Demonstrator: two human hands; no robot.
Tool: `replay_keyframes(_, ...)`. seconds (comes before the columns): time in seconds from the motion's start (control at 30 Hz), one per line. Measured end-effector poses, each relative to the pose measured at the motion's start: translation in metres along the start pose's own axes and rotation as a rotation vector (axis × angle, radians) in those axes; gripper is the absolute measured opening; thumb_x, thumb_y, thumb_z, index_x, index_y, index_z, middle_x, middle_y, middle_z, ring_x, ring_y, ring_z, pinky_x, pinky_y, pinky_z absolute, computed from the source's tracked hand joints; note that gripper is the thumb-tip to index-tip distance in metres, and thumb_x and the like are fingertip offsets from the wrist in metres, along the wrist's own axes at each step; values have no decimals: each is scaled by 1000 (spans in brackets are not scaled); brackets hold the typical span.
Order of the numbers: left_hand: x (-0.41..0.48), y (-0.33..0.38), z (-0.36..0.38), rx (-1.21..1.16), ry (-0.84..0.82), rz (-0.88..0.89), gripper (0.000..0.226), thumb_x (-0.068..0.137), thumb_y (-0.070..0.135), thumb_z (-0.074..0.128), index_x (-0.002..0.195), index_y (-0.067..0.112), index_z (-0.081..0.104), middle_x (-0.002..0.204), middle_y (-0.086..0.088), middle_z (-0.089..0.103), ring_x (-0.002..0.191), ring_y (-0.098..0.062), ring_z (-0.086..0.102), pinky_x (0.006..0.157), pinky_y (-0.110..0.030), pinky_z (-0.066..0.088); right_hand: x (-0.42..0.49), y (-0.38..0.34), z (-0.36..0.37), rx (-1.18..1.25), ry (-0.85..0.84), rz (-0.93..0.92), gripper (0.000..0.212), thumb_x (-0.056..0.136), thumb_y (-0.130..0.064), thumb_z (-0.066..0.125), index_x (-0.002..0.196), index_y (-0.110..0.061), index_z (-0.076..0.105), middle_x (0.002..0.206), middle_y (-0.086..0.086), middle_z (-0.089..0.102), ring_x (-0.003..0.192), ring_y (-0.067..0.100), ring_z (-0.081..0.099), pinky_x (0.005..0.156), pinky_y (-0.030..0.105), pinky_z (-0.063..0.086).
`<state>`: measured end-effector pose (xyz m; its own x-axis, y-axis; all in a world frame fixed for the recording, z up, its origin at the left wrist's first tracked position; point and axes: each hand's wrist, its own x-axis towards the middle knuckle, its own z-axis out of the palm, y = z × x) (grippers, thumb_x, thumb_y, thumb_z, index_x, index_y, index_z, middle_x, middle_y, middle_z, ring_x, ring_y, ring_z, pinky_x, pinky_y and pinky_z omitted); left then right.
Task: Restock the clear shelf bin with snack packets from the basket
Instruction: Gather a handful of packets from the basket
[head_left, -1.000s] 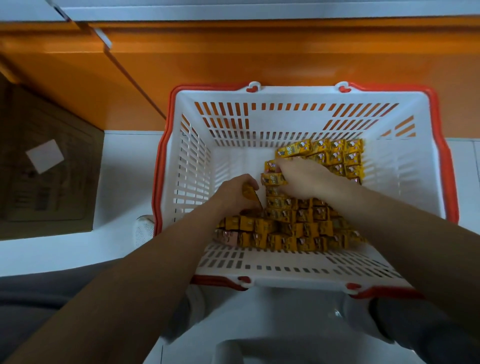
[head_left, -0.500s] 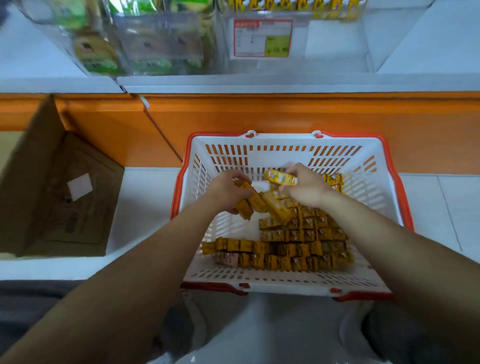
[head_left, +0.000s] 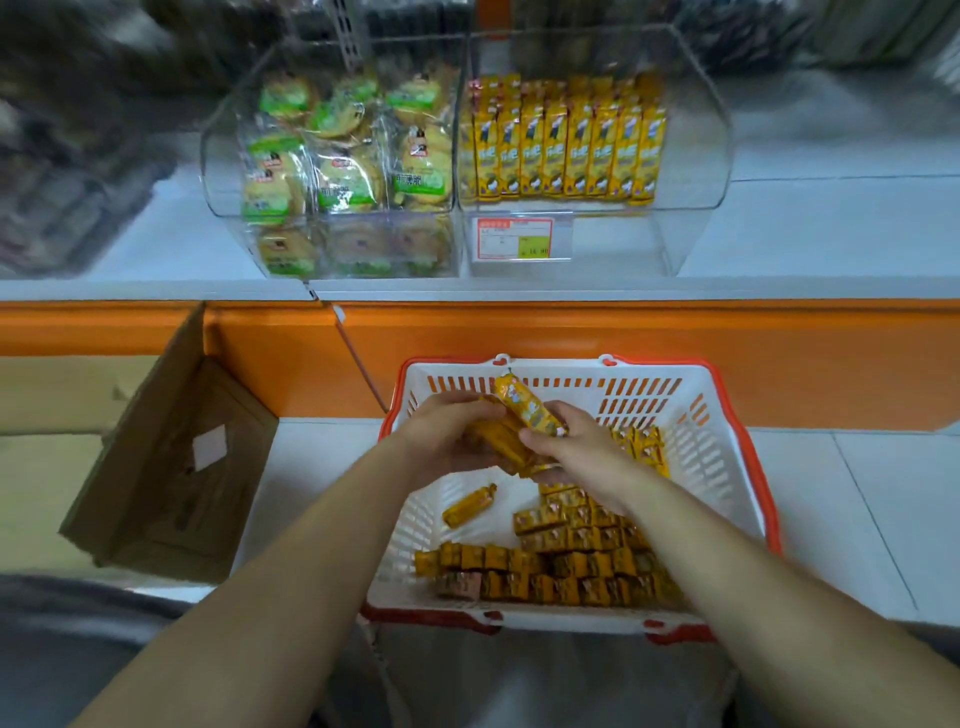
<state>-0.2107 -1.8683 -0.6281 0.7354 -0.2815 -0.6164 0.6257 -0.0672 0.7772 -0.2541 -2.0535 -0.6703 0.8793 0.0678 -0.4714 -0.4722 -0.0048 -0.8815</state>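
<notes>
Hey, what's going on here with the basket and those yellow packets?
A person is restocking a shop shelf. Both hands are over the white basket: the left hand cradles a bunch of yellow snack packets, and the right hand holds more, with one packet sticking up. Many packets remain in the basket, one loose packet lying apart. The clear shelf bin above already holds a row of upright yellow packets but has room at the front. Nothing has gone into it yet.

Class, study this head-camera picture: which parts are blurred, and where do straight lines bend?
Head view: the top corners and far shelves are smeared; the clear bin with yellow packets, both hands (left, right) and the basket are sharp enough; the bin's walls bow outward; the light is dim and flat.
</notes>
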Motion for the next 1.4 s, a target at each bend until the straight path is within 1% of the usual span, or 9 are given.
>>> replay_keyframes(0.3, 20, -32, 19, -34, 127, 141, 12, 99, 31, 65, 109, 24, 67, 109, -10, 74, 88, -19, 72, 74, -31, 55, 4, 9, 13, 228, 67, 37, 20, 100, -33, 57, 119, -27, 59, 116, 6, 69, 95, 26, 73, 75, 39, 61)
replay_keyframes(0.43, 44, -43, 24, -25, 238, 20, 47, 99, 43, 59, 141, 23, 50, 125, -13, 66, 103, -25, 66, 84, -40, 57, 20, 21, 18, 157, 82, 91, 21, 96, -42, 60, 114, -30, 61, 116, -1, 67, 101, 22, 68, 74, 35, 58)
replay_keyframes(0.6, 73, -66, 11, -17, 207, -21, 26, 97, 36, 66, 120, 26, 58, 111, -4, 70, 99, -23, 68, 77, -42, 59, 51, 50, 12, 37, 133, 179, 12, 87, -36, 71, 96, -34, 64, 109, -15, 60, 102, 10, 57, 68, 26, 47)
replay_keyframes(0.77, 109, -104, -13, 485, 388, -85, 50, 83, 22, 82, 125, 11, 57, 96, -1, 61, 86, -21, 59, 77, -33, 49, 78, 96, 12, -126, 120, 300, 15, 83, -14, 67, 76, -27, 63, 74, -8, 66, 62, 9, 65, 53, 20, 52)
replay_keyframes(0.87, 121, -130, -23, 746, 412, -134, 58, 79, 29, 82, 128, 15, 53, 110, -9, 62, 102, -31, 59, 78, -33, 41, 94, 122, 19, -44, 188, 395, 9, 77, -9, 68, 75, -14, 61, 71, 6, 68, 70, 23, 71, 67, 46, 62)
replay_keyframes(0.93, 129, -146, -27, 806, 406, -135, 61, 78, 38, 82, 127, 16, 54, 119, -11, 63, 112, -34, 59, 80, -34, 41, 103, 131, 26, -61, 160, 447, 13, 75, -11, 70, 80, -3, 61, 79, 13, 69, 76, 28, 71, 68, 44, 61)
replay_keyframes(1.03, 136, -160, -29, 809, 412, -144, 54, 80, 35, 77, 124, 15, 53, 117, -15, 63, 109, -36, 60, 81, -38, 45, 116, 137, 39, -90, 121, 484, 6, 76, -6, 63, 81, -6, 59, 78, 20, 61, 68, 31, 61, 58, 40, 48)
replay_keyframes(1.2, 139, -170, -35, 595, 406, -236, 50, 85, 30, 76, 126, 6, 58, 117, -19, 66, 107, -39, 64, 84, -41, 53, 132, 145, 45, 42, 124, 509, 37, 81, -5, 61, 118, -7, 56, 111, 21, 65, 101, 41, 65, 89, 59, 54)
replay_keyframes(1.4, 133, -149, -25, 255, 378, -213, 48, 73, 19, 89, 115, 12, 66, 105, -13, 73, 95, -32, 71, 84, -52, 61, 124, 126, 24, 256, 149, 401, 21, 84, 1, 59, 102, -8, 64, 94, 13, 68, 87, 30, 66, 76, 44, 59)
